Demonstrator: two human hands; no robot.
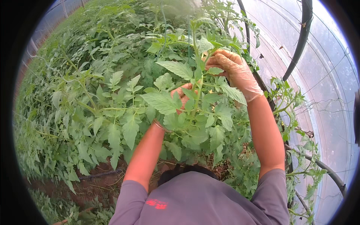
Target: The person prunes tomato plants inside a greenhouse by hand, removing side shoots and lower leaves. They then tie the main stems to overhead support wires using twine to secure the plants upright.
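A tall tomato plant (199, 94) stands before me, its upright green stem rising between my hands. My right hand (232, 67), in a thin translucent glove, is at the upper stem from the right. Its fingers are curled and pinched against a leafy shoot (208, 57); leaves cover part of the fingertips. Lower down, my left hand (183, 95) reaches in from the left behind broad leaves (164, 102). Those leaves hide most of it, so its grip cannot be made out. Green twine (189, 42) hangs just left of the stem top.
Dense tomato foliage (84, 64) fills the left and far side. Plastic greenhouse sheeting (323, 84) curves along the right, carried by dark hoops (299, 39). A dark hose (98, 175) lies on reddish soil (81, 187) at lower left.
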